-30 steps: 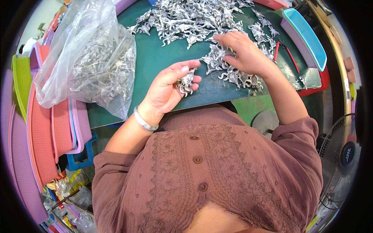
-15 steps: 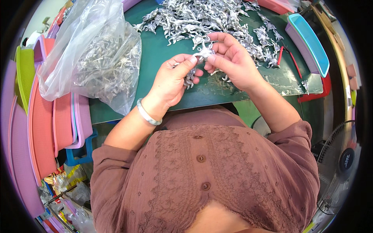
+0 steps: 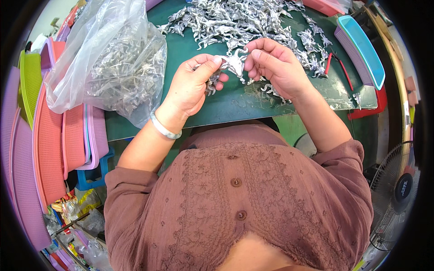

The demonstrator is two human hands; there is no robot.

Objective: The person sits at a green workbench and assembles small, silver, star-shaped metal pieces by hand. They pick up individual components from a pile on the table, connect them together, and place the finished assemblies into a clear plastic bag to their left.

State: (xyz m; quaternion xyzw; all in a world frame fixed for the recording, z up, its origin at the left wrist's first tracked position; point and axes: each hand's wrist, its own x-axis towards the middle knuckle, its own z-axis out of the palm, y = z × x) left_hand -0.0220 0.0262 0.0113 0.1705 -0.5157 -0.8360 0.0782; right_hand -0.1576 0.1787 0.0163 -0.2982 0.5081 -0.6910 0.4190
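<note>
A silvery metal horned animal-head casting (image 3: pixel 235 64) is held up over the near part of the table, pointed end down. My left hand (image 3: pixel 192 83) is closed, pinching its left side between thumb and fingers. More silvery castings (image 3: pixel 211 85) show under that hand's curled fingers, partly hidden. My right hand (image 3: pixel 280 67) has its fingers bent at the casting's right horn, seemingly gripping the tip. Below the right hand a few loose castings (image 3: pixel 271 90) lie on the green table (image 3: pixel 194 118). Beyond both hands spreads a large pile of similar castings (image 3: pixel 230 22).
On the left stands a clear plastic bag (image 3: pixel 126 67) full of castings, beside stacked pink and purple baskets (image 3: pixel 47 149). Red-handled pliers (image 3: pixel 346 74) lie at right, near a blue and purple basket (image 3: pixel 361 52). A fan (image 3: pixel 398 189) stands at far right.
The casting has turned so its broad face and horns show. My left hand has shifted slightly left and down, and my right hand slightly right.
</note>
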